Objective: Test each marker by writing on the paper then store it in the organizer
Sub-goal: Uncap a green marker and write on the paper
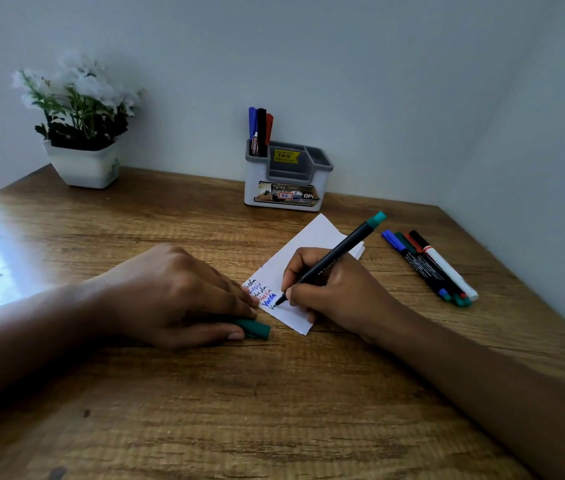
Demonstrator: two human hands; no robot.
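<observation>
Centre frame, the left hand (pixel 184 292) clasps a green cap (pixel 255 328) just beside the paper (pixel 319 233) while the right hand (pixel 329 289) grips the green marker (pixel 336 253), mid-test. Recapping likely comes next, before storage in the organizer (pixel 286 174) at upper centre.

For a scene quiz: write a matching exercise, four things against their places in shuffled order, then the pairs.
1. green cap
2. green-ended marker
3. flower pot
4. organizer

A. back left of the table
B. in the right hand, tip on the paper
C. back middle, holding three markers
D. held by the left hand

Pairs: 1-D, 2-B, 3-A, 4-C
</observation>
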